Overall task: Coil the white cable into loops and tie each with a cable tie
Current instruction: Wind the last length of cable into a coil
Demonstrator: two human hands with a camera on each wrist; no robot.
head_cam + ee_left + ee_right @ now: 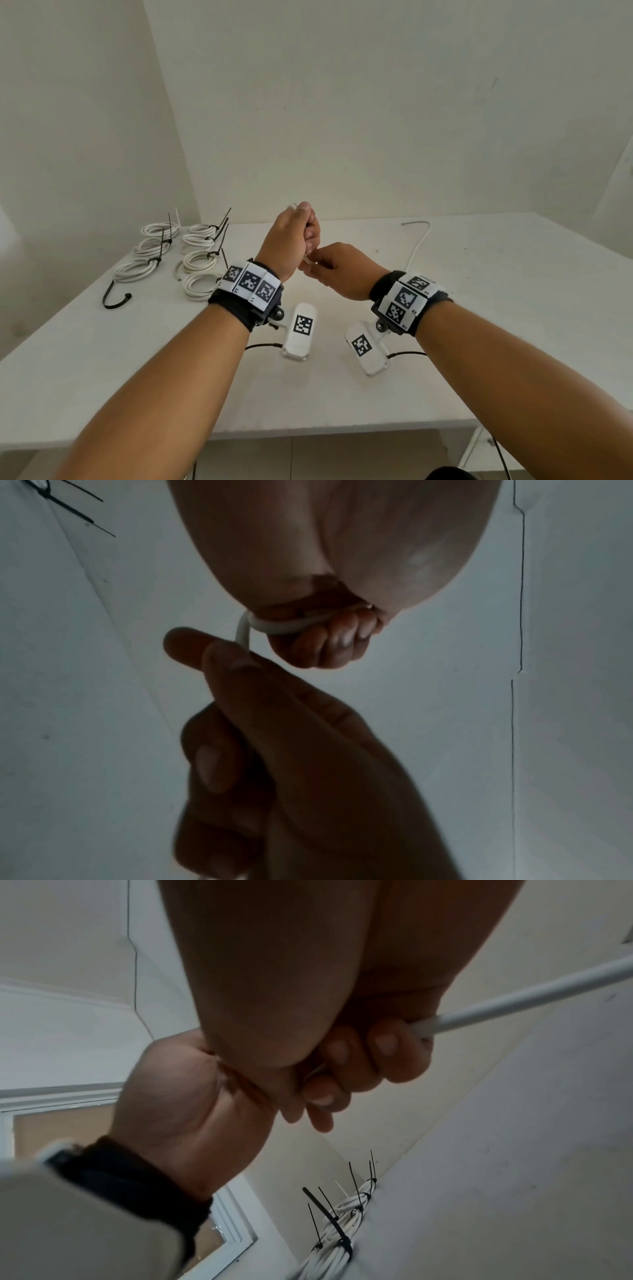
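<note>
Above the middle of the table, my left hand [297, 236] is raised in a fist that grips the white cable [420, 240], whose short end pokes out above the thumb. Just below and to the right, my right hand [337, 270] pinches the same cable where it leaves the fist. In the left wrist view the left hand [325, 645] curls its fingers over the cable [291, 626], with the right hand [274, 723] pinching it underneath. In the right wrist view the cable [514, 1001] runs off to the right from the right hand [363, 1064]. The cable's far part lies loose on the table.
Several coiled white cable bundles [157, 246] tied with black cable ties lie at the white table's [496, 308] back left, also seen in the right wrist view as bundles [342, 1231]. A loose black cable tie [114, 299] lies in front of them. Walls stand close behind.
</note>
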